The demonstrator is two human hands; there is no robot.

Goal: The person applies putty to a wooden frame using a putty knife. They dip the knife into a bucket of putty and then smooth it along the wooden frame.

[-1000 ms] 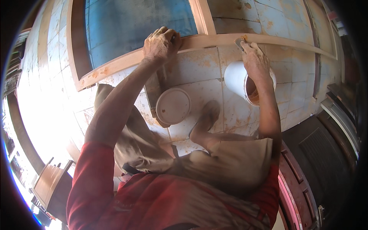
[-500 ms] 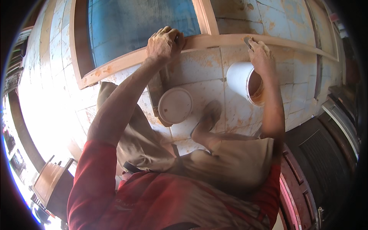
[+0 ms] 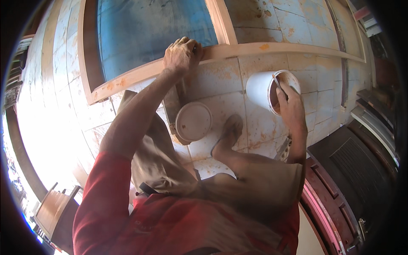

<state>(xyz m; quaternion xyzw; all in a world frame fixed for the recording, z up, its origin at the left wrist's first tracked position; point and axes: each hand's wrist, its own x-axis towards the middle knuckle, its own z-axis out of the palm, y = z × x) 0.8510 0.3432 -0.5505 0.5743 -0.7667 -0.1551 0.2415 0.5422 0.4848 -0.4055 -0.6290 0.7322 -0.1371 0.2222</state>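
My right hand [image 3: 293, 106] is closed round a small putty knife [image 3: 276, 80] at the mouth of a white bucket [image 3: 258, 90]. The bucket lies tipped toward me, with brownish-orange filler inside it. My left hand [image 3: 182, 55] rests curled on the near rail of a wooden frame [image 3: 242, 49]. A small dark thing shows between its thumb and fingers, too little of it to name. Orange filler spots [image 3: 264, 46] mark the rail to the right of the left hand and also near the frame's left corner.
A round white lid [image 3: 194, 121] lies on a wooden block [image 3: 172, 102] between my legs. My foot [image 3: 231, 127] stands beside it on stained tiles. Dark panels [image 3: 357, 161] and a reddish panelled piece [image 3: 323, 187] lean at the right. A wooden stool-like piece [image 3: 55, 208] is at lower left.
My right hand has come down from the frame rail to the bucket's mouth with the putty knife, leaving an orange patch on the rail. My left hand stays on the frame.
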